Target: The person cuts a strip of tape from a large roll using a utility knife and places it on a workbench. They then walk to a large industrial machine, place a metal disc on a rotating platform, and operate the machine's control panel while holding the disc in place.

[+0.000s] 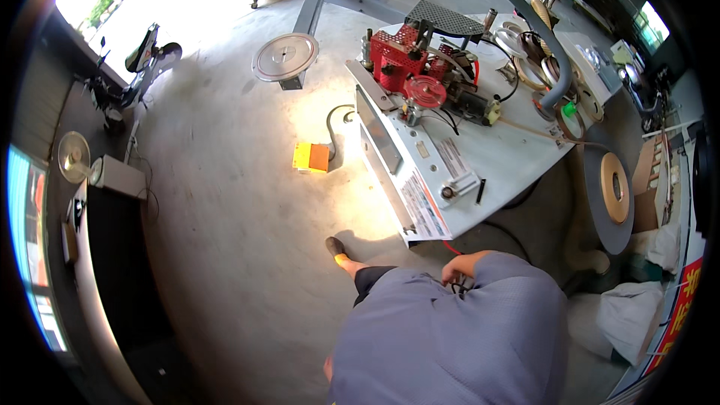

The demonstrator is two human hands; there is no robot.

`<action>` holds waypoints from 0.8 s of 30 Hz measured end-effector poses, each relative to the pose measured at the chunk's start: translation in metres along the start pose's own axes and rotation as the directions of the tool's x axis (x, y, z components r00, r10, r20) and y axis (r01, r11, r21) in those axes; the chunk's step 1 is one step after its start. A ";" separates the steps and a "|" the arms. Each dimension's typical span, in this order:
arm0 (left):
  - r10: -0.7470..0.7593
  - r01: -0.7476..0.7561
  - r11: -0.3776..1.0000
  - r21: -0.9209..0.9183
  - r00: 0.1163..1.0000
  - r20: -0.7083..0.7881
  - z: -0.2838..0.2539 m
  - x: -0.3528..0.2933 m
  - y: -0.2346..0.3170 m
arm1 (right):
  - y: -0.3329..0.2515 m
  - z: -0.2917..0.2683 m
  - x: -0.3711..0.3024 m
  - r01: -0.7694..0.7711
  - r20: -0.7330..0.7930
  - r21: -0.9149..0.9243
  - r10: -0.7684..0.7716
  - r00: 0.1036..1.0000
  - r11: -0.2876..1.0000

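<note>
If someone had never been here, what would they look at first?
Probably the bright red machine on the far part of the white table. Next might come the yellow-and-orange box on the brightly lit floor, left of the table. Then perhaps the big grey disc on the right side.

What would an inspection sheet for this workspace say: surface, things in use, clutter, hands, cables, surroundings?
Surface: pale machine table, bearing a red mechanism.
Things in use: dark looped thing at the right hand; its kind is unclear.
Clutter: rolls crowded on the table's right side.
Hands: right one in front of the body, grip unclear; left hand mostly hidden.
Cables: black cable to a yellow-orange box on the floor; red line by the table's near end.
Surroundings: scooter and fan at left.
</note>
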State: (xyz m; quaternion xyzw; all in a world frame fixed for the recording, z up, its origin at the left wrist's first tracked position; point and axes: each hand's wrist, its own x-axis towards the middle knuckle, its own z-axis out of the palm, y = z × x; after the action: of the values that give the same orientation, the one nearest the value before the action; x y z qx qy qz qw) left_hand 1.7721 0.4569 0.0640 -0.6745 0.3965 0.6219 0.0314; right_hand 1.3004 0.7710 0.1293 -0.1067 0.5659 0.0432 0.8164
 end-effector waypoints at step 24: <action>0.575 -0.302 0.697 -0.650 -0.305 0.759 0.204 -0.082 0.819 | -0.237 -0.153 0.000 0.321 -0.873 0.193 0.012 0.488 0.927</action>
State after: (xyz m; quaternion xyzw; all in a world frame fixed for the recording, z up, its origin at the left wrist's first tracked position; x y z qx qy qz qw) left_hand 1.1432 0.0475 0.4586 0.1985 0.4030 0.8934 0.0025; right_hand 1.2060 0.5059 0.1074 -0.0267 0.8827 -0.1856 0.4309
